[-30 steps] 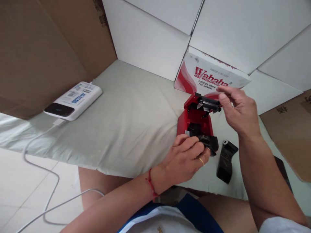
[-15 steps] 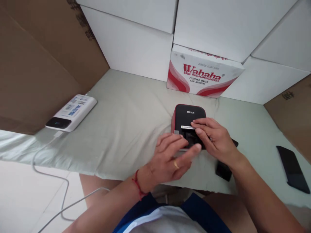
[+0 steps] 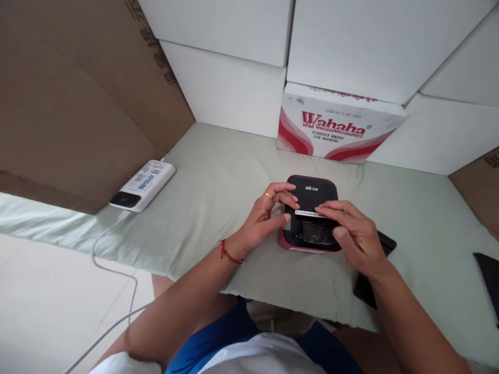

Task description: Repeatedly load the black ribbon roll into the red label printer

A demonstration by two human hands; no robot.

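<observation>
A small black device with red sides [image 3: 312,195], its kind uncertain, lies on the cloth in front of me. A white strip with tiny print [image 3: 307,213] crosses its top, and below that is a dark recess with a glossy, film-like surface [image 3: 317,232]. My left hand [image 3: 268,213] is at its left edge, thumb and fingers apart, fingertips at the top by the strip. My right hand [image 3: 356,234] lies over the right side, fingers stretched out near the strip's right end, thumb apart. That hand hides the device's right edge.
A white power bank-like device [image 3: 150,182] with a cable stands at the left. A Wahaha carton [image 3: 339,124] stands behind, before white boxes [image 3: 230,88]. Dark flat objects lie under my right wrist [image 3: 364,291] and at the far right [image 3: 487,275].
My left hand has moved from in front of the device to its upper left edge, uncovering the recess. My right hand stays at the right side, its thumb lower. The view has shifted.
</observation>
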